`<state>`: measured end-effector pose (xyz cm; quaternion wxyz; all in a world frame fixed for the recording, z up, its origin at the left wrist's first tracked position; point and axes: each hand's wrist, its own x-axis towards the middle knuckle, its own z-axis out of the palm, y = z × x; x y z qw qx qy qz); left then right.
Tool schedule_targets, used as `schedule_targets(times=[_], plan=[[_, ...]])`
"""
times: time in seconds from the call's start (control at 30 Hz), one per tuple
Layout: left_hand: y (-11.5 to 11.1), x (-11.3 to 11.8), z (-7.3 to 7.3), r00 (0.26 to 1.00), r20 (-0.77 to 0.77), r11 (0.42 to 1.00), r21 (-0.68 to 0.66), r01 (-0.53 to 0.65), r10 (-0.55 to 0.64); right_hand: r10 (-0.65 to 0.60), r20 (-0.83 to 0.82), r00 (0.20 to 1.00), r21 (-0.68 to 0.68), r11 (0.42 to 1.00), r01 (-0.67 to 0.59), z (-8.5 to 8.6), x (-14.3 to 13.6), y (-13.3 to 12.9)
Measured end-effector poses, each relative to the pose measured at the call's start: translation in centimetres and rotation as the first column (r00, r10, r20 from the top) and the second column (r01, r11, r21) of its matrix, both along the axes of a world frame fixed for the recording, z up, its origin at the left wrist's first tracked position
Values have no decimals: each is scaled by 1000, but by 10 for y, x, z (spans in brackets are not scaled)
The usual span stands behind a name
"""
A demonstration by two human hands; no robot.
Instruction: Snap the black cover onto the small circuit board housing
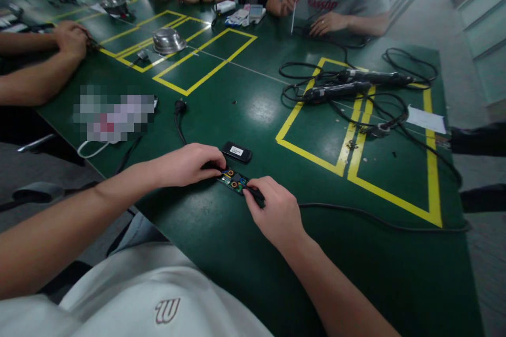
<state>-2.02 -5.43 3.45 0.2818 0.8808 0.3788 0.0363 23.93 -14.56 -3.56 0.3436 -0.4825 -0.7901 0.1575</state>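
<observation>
A small green circuit board [234,179] with copper coils lies in a narrow dark housing on the green table. My left hand [193,166] is closed on the board's left end, thumb and fingers pinched there. At the opposite end, my right hand [274,208] pinches a black cable [256,195] where it meets the board; the fingertips partly cover the joint. From that hand the cable [356,211] runs off to the right across the table. Just behind the board rests a black cover [236,152] with a white label, touched by neither hand.
Two black corded tools [336,89] and looped cables lie at the right. A black plug [180,108] is left of the cover. Farther back stand a metal bowl [168,41] and yellow tape outlines [221,63]. Co-workers sit around; one holds a screwdriver [295,0].
</observation>
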Motion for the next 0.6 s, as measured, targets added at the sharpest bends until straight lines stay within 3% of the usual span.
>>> schedule_targets(times=[0.6], plan=[[1, -1, 26, 993, 111, 998, 44, 37, -42, 17, -177, 984, 139, 990, 7, 7, 1, 0]])
